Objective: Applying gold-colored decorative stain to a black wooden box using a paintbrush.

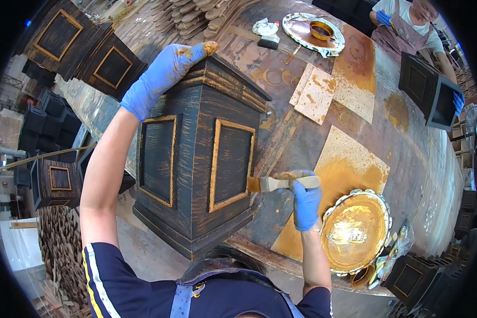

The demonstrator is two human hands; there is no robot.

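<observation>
A black wooden pedestal box [196, 153] with brushed gold streaks and gold-edged recessed panels stands tilted in front of me. My left hand [167, 71], in a blue glove stained with gold paint, rests over its top corner, thumb and fingers closed round the edge. In my gloved right hand [306, 204] is a flat paintbrush [281, 183], gripped by its pale handle. The brush's gold-brown bristles touch the right side of the gold frame [232, 164] on the panel facing right. Close to my right hand lies a round tray [355, 231] coated with wet gold paint.
Paint-smeared boards [355, 159] lie on the worktable [408, 164]. A white-rimmed tray [297, 32] carrying a small bowl [321, 30] is at the far side. Across the table, a gloved person handles another black box [426, 90]. More black boxes [58, 32] stand at the left.
</observation>
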